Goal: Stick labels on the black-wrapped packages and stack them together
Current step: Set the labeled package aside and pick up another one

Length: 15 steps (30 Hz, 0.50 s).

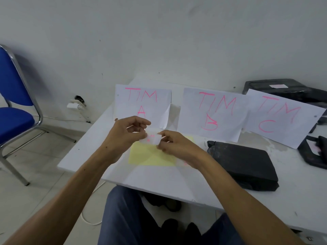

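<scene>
Both hands hold a small white label (152, 139) with pink marks above a yellow backing sheet (152, 154) on the white table (177, 181). My left hand (126, 133) pinches the label's left end and my right hand (175, 145) pinches its right end. A black-wrapped package (244, 161) without a visible label lies flat to the right of my right hand. At the back right sits a black package (276, 89) with a label on top. Another black package (315, 151) with a pinkish label lies at the right edge.
Three white paper signs stand at the back of the table: TIM A (143, 105), TIM B (212, 112), TIM C (281, 117). A blue chair (14, 106) stands on the left. A white cable (88, 218) lies on the floor. My legs are under the table's front edge.
</scene>
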Each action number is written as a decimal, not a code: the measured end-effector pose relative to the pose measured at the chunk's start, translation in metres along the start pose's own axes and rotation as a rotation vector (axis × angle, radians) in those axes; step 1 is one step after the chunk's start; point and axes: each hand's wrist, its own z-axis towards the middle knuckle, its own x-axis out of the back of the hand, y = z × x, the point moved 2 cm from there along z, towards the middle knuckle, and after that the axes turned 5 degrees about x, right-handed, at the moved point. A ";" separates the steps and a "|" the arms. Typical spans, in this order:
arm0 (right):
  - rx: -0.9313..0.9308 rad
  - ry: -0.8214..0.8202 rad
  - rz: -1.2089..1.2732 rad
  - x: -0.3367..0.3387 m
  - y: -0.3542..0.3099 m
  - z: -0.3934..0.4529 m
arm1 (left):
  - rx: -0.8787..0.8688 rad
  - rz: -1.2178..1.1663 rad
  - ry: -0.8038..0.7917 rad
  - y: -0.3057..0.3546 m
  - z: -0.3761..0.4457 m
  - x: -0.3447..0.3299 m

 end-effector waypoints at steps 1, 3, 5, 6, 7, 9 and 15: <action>-0.001 0.001 0.081 0.003 -0.003 -0.002 | 0.015 -0.025 0.009 0.000 0.002 -0.002; 0.017 0.015 0.182 0.007 -0.010 -0.006 | 0.035 -0.051 0.035 -0.001 0.005 -0.007; 0.027 0.042 0.287 0.012 -0.019 -0.012 | 0.048 -0.094 0.052 -0.001 0.008 -0.014; 0.022 0.062 0.353 0.016 -0.022 -0.015 | 0.052 -0.115 0.056 0.000 0.010 -0.018; 0.013 0.083 0.412 0.021 -0.026 -0.018 | 0.052 -0.131 0.055 0.003 0.011 -0.022; 0.000 0.135 0.425 0.032 -0.031 -0.023 | 0.041 -0.155 0.034 0.009 0.015 -0.031; 0.039 0.339 0.097 0.077 -0.023 -0.051 | 0.033 -0.174 -0.092 0.034 0.018 -0.076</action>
